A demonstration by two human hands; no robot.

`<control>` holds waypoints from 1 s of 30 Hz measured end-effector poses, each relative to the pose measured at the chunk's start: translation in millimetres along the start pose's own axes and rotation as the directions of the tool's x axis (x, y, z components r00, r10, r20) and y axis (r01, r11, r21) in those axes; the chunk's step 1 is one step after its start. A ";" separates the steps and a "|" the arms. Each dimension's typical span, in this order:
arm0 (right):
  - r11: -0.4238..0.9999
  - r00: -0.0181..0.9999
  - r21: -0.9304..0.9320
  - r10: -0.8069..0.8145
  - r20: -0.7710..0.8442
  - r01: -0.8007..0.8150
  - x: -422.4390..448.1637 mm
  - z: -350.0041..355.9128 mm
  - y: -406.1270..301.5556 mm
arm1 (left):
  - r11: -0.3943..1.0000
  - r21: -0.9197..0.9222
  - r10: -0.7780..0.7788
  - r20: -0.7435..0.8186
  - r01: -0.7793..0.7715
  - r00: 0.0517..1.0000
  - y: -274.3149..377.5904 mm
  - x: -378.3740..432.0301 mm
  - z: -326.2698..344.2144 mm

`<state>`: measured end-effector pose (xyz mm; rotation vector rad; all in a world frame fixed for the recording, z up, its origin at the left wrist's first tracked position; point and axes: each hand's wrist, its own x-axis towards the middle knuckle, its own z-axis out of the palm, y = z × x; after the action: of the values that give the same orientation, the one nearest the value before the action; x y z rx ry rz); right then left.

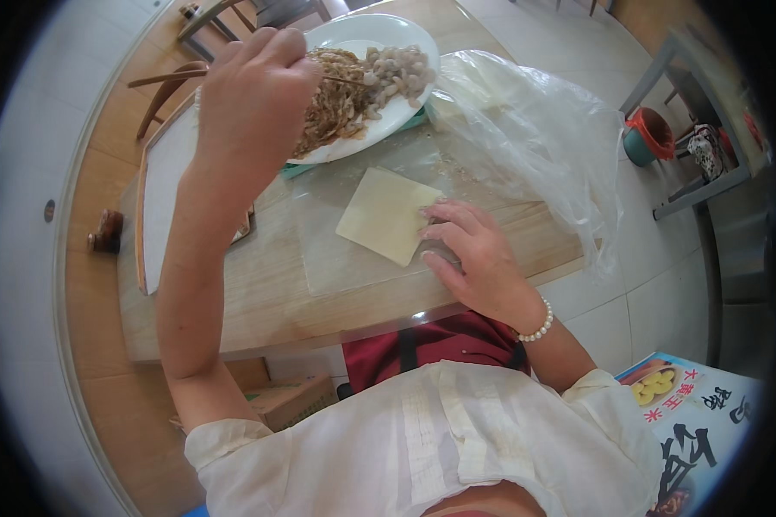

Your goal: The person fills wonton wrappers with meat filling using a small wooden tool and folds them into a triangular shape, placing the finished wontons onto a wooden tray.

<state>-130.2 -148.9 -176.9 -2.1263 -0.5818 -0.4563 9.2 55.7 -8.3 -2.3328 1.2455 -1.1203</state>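
Note:
My left hand point(258, 90) is closed around thin wooden chopsticks point(344, 79), whose tips touch peeled shrimp pieces point(398, 72) on a white oval plate point(394, 126). Minced filling point(336, 97) lies beside the shrimp, partly hidden by this hand. Nearer my body, square pale-yellow dough wrappers point(388, 216) lie, apparently stacked, on a translucent sheet point(323, 258). My right hand point(469, 249), a pearl bracelet on its wrist, rests with fingers apart at the wrappers' right edge, fingertips touching or very near it.
A clear plastic bag point(530, 129), with pale sheets visible inside, spreads over the right of the wooden table point(265, 316). A white wood-edged tray point(168, 200) stands at the left, partly behind my left arm. A lined bin point(646, 139) and a grey-framed stand point(718, 194) are farther right.

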 end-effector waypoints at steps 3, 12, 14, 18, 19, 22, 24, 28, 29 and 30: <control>1.000 1.000 -0.008 0.003 -0.001 -0.003 -0.1 0.6 -0.3 | 0.999 -0.024 0.040 0.036 -0.039 0.999 10.0 6.7 6.7; 1.000 1.000 -0.018 0.005 -0.007 -0.005 0.1 0.9 0.4 | 0.990 -0.137 -0.039 0.050 0.046 0.998 16.8 2.5 1.8; 1.000 1.000 0.001 0.024 -0.010 -0.024 0.5 0.7 -0.6 | 0.994 -0.095 -0.054 0.049 0.058 0.997 15.2 5.7 6.7; 1.000 1.000 -0.010 0.026 -0.001 -0.026 0.6 -0.4 -1.3 | 0.989 -0.126 -0.072 0.001 0.072 0.997 18.7 3.5 24.6; 1.000 1.000 -0.016 0.021 0.000 -0.021 0.5 -0.4 -1.4 | 0.989 -0.128 -0.070 0.001 0.069 0.998 19.0 1.7 23.1; 1.000 1.000 -0.015 0.019 0.002 -0.019 0.7 -0.3 -0.8 | 0.975 -0.197 -0.095 0.059 0.105 0.994 20.9 -5.6 7.9; 1.000 1.000 -0.008 0.017 0.005 -0.017 0.9 -0.4 -1.1 | 0.965 -0.248 -0.073 0.054 0.085 0.996 20.6 -7.3 -0.5; 1.000 1.000 -0.004 0.022 0.002 -0.022 0.5 -0.7 -1.2 | 0.975 -0.176 -0.134 0.040 0.139 0.990 15.5 -11.7 -9.6; 1.000 1.000 0.000 0.021 0.001 -0.021 0.3 -0.5 -0.8 | 0.976 -0.173 -0.126 0.059 0.135 0.990 14.3 -12.6 -10.2; 1.000 1.000 0.000 0.019 0.002 -0.019 0.6 -0.5 -1.1 | 0.977 -0.168 -0.121 0.078 0.133 0.990 13.5 -13.3 -11.4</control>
<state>-130.4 -148.5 -175.6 -2.1306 -0.5624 -0.4442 -11.6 59.6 -14.9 -2.5886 1.2295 -0.9980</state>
